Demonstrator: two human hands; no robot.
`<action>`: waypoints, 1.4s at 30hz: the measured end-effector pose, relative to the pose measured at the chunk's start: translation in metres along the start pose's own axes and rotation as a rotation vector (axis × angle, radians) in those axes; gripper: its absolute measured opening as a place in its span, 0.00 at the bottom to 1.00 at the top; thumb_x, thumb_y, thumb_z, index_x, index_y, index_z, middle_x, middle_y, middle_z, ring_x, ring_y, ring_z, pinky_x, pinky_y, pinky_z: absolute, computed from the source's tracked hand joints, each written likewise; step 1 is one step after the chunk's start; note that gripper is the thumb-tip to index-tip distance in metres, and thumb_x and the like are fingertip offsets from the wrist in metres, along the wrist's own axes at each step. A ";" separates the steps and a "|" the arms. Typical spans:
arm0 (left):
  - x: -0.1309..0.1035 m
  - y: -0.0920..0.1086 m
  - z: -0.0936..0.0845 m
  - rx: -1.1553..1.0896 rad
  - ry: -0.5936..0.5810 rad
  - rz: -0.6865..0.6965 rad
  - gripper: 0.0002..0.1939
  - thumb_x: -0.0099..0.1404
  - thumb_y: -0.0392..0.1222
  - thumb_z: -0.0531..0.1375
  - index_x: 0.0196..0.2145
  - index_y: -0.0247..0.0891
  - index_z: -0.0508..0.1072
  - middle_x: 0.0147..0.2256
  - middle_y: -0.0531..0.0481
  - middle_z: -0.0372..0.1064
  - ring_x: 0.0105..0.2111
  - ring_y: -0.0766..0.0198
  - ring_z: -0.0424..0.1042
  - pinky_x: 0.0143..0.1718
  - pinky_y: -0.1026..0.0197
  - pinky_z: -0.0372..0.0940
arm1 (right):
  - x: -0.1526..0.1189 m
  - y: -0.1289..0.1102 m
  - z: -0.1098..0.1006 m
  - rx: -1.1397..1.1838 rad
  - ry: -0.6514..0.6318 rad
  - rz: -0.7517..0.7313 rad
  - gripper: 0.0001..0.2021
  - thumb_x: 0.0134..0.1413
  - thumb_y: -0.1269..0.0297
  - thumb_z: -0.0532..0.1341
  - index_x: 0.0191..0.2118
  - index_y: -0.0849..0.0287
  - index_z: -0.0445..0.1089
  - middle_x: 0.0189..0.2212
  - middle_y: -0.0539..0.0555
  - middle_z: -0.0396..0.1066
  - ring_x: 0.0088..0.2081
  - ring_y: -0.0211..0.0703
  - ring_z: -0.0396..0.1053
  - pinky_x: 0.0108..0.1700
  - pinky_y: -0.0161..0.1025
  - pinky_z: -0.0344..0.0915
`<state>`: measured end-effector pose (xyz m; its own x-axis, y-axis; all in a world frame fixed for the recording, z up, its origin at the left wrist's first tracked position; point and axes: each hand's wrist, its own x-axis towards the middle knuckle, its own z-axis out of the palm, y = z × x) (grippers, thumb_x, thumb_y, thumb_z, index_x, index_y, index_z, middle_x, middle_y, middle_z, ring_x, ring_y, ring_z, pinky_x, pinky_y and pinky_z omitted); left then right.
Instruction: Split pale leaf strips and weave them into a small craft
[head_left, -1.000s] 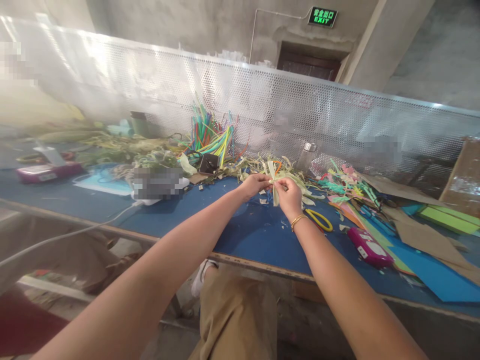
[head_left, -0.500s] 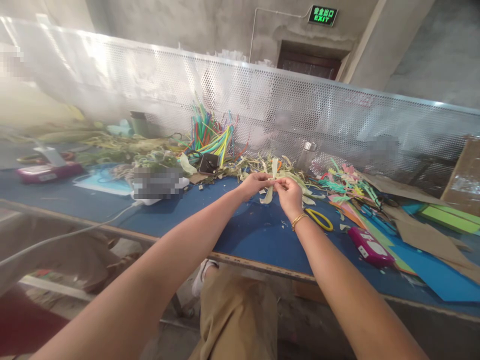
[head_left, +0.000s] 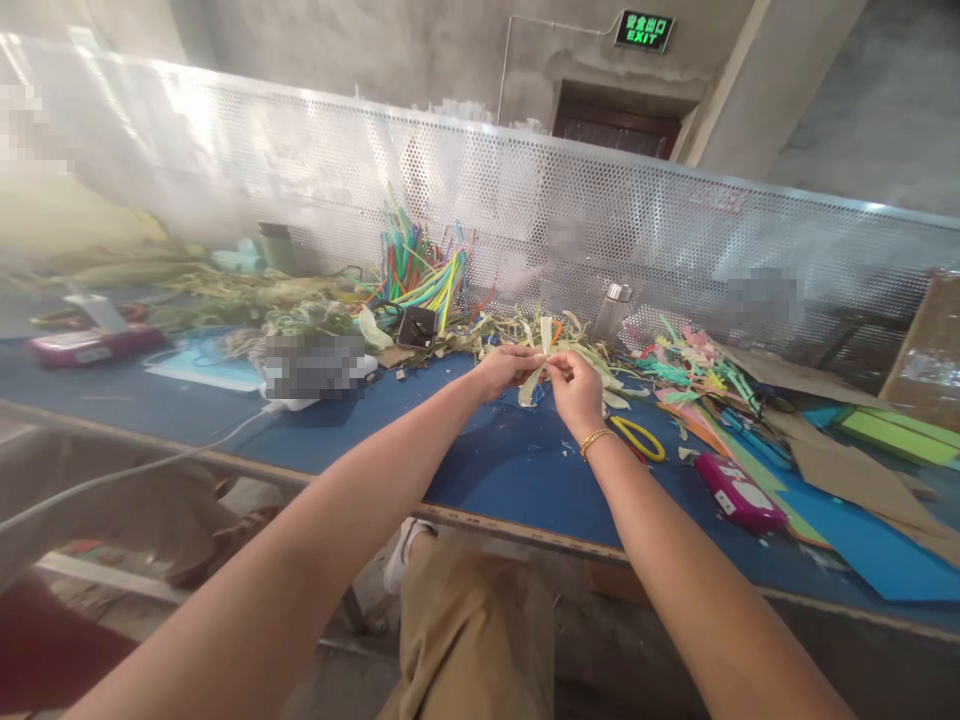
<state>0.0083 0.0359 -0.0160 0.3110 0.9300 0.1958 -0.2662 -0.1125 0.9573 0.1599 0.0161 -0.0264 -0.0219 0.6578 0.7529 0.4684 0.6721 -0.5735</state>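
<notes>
Between my fingertips is a pale green husk-like strip [head_left: 546,332], one end pointing up and another hanging below. My left hand [head_left: 507,371] pinches it from the left. My right hand [head_left: 576,388], with a gold bracelet at the wrist, pinches it from the right; the fingertips of both hands nearly meet. Loose pale husk strips [head_left: 611,382] lie on the blue table [head_left: 517,480] just behind my hands. Close to my right wrist is a yellow loop-handled tool [head_left: 639,440], probably scissors, its blades mostly hidden.
Purple device [head_left: 741,492], coloured paper and cardboard [head_left: 847,470] lie at right. A clear bottle [head_left: 613,312] stands behind my hands. Colourful stems [head_left: 424,265] lean on the perforated metal screen [head_left: 322,150]. At left are greenery [head_left: 307,318], a white cable [head_left: 150,462] and another purple device [head_left: 97,347].
My hands stay together on the strip, with only a slight shift of the fingers. The strip's upper end has moved slightly left.
</notes>
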 end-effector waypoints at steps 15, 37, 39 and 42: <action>-0.004 0.007 0.010 -0.100 0.207 -0.053 0.07 0.48 0.36 0.67 0.24 0.33 0.72 0.19 0.54 0.65 0.20 0.73 0.63 0.23 0.68 0.59 | -0.001 -0.006 -0.006 -0.378 -0.037 -0.294 0.09 0.52 0.68 0.58 0.40 0.57 0.70 0.38 0.56 0.72 0.43 0.49 0.67 0.46 0.44 0.61; 0.000 0.001 0.012 -0.206 0.127 -0.144 0.04 0.53 0.34 0.64 0.28 0.35 0.73 0.24 0.50 0.70 0.23 0.71 0.68 0.23 0.70 0.62 | -0.003 -0.010 -0.008 -0.563 0.050 -0.304 0.09 0.59 0.58 0.55 0.35 0.55 0.71 0.33 0.54 0.72 0.41 0.47 0.65 0.49 0.44 0.51; -0.001 0.001 0.013 -0.213 0.112 -0.122 0.03 0.53 0.33 0.64 0.28 0.35 0.73 0.24 0.50 0.70 0.25 0.70 0.70 0.24 0.70 0.63 | -0.002 -0.008 -0.008 -0.516 0.070 -0.276 0.11 0.59 0.56 0.55 0.33 0.55 0.71 0.32 0.54 0.73 0.39 0.47 0.66 0.48 0.44 0.52; -0.003 0.001 0.013 -0.214 0.090 -0.073 0.03 0.53 0.32 0.64 0.28 0.35 0.74 0.25 0.50 0.71 0.28 0.69 0.71 0.27 0.70 0.63 | -0.001 -0.005 -0.006 -0.446 0.089 -0.229 0.13 0.58 0.55 0.56 0.31 0.57 0.71 0.31 0.55 0.73 0.37 0.47 0.67 0.46 0.44 0.55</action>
<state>0.0192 0.0286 -0.0132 0.2568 0.9614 0.0991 -0.4364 0.0239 0.8994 0.1629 0.0097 -0.0221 -0.1018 0.4664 0.8787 0.7923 0.5722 -0.2119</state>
